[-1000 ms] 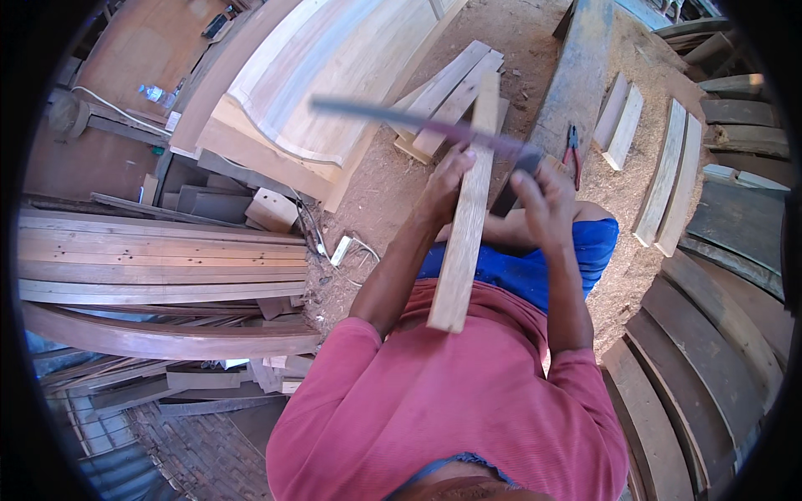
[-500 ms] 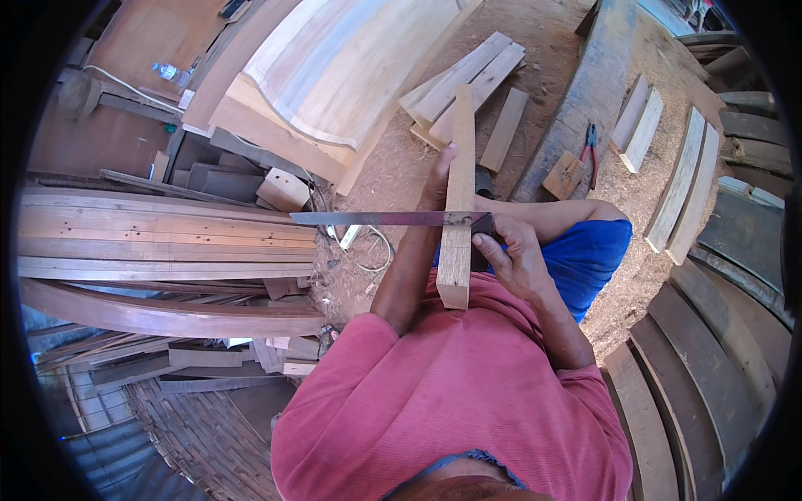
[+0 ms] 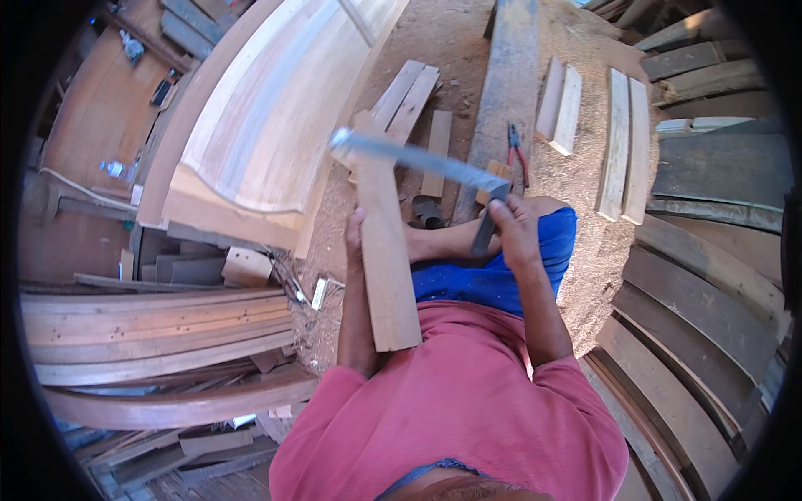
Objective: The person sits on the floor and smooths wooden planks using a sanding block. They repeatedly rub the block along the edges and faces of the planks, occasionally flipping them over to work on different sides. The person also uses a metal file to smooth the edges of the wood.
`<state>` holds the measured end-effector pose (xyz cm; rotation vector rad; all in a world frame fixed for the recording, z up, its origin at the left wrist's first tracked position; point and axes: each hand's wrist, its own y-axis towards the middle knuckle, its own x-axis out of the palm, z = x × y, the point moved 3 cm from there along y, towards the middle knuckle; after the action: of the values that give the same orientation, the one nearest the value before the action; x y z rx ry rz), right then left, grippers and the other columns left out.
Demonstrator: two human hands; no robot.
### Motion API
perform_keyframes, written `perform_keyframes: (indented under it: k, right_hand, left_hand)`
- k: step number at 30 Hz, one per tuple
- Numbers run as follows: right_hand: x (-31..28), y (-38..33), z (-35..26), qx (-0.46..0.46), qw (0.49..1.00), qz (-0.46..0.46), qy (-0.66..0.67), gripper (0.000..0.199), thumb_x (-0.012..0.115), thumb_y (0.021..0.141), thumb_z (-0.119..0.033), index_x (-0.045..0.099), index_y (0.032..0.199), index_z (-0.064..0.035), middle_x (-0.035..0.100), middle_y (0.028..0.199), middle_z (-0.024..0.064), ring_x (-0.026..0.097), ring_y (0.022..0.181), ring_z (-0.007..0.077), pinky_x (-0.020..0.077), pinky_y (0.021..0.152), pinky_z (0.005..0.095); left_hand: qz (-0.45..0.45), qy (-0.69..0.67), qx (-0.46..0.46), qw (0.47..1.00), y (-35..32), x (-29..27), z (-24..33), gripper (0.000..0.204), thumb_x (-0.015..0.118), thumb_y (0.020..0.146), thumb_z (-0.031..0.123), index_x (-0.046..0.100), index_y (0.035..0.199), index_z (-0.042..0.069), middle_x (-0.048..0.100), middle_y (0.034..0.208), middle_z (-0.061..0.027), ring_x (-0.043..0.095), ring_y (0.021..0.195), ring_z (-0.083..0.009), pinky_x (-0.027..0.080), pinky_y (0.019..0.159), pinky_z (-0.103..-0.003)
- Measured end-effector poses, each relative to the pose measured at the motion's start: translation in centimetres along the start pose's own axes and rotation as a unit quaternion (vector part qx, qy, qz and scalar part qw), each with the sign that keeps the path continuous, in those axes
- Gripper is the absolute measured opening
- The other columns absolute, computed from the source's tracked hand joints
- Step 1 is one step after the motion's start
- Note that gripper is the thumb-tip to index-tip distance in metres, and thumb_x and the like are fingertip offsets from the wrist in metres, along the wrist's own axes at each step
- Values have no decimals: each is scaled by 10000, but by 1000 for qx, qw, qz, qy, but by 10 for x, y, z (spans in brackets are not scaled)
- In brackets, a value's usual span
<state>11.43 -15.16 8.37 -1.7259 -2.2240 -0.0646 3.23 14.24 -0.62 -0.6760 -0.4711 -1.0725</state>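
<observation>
My left hand (image 3: 355,238) grips the left edge of a pale wooden board (image 3: 386,259), its fingers partly hidden behind the wood. The board slants upright before me, its wide face showing and its near end against my pink shirt. In my right hand (image 3: 516,225) is a try square (image 3: 426,163), held near the corner where the metal blade meets the dark stock. The blade points left, its blurred tip overlapping the board's far end in view; whether they touch I cannot tell. Beyond my right hand lie red-handled pliers (image 3: 519,157) and a small wood block (image 3: 494,177).
A large curved wooden panel (image 3: 267,108) stands at the far left. Short boards (image 3: 405,96) lie on the ground ahead, beside a long dark plank (image 3: 514,67). More cut strips (image 3: 625,142) rest on sawdust at right. Stacked timber (image 3: 159,326) lines the left side.
The try square has come off the board and swung up to the right with my right hand. My left hand has turned the board so its wider face shows. The view has shifted too.
</observation>
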Motion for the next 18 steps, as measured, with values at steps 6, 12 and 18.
perform_keyframes:
  k: [6, 12, 18]
  right_hand:
    - [-116, 90, 14, -16, 981, 186, 56, 121, 612, 1057, -140, 690, 1088, -53, 649, 847, -10, 590, 679, 83, 510, 633, 262]
    - [-249, 129, 7, -36, 956, 279, -82, 118, 651, 1011, -177, 615, 924, -106, 521, 686, -35, 482, 573, 75, 382, 506, 266]
    - [-373, 66, 91, 9, 906, 416, -82, 175, 637, 1019, -217, 618, 892, -98, 530, 622, -4, 490, 466, 103, 371, 412, 261]
  left_hand:
    - [-159, -190, 53, 967, -21, 48, 52, 859, 532, 946, 513, 375, 1569, -58, 540, 1475, -293, 600, 1318, -389, 490, 1132, -509]
    - [-238, 14, -35, 971, -41, 45, 103, 1057, 669, 871, 590, 282, 1604, -66, 487, 1525, -306, 572, 1350, -416, 480, 1137, -542]
    - [-129, 150, 41, 979, -45, 18, 87, 1015, 748, 781, 561, 412, 1542, -20, 616, 1390, -224, 636, 1251, -356, 555, 1037, -463]
